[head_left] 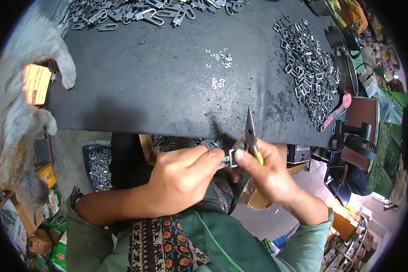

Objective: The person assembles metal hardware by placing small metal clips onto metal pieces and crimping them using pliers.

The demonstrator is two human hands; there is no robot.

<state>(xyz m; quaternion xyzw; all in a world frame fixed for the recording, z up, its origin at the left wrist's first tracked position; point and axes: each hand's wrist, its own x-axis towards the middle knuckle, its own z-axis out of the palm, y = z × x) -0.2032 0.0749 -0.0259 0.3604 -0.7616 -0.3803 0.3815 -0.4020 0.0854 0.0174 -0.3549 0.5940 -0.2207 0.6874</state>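
My left hand (pixel 181 179) is closed, pinching a small metal clip (pixel 224 160) beside a rectangular metal ring (pixel 232 158). My right hand (pixel 269 171) is wrapped round needle-nose pliers (pixel 250 129) with a yellow grip; their jaws point up and away from me. Its thumb presses at the rectangular ring, so the two hands meet over my lap, just off the table's near edge. Whether clip and ring are joined cannot be seen. Small C-shaped wire rings (pixel 221 83) lie scattered on the dark table (pixel 136 77).
Long metal clips (pixel 156 16) are heaped at the far edge, rectangular rings (pixel 310 68) at the right. A cat (pixel 16 90) lies along the left edge. Below are a cardboard box (pixel 257 195) and a black bin of metal pieces (pixel 99 167). A small fan (pixel 360 147) stands right.
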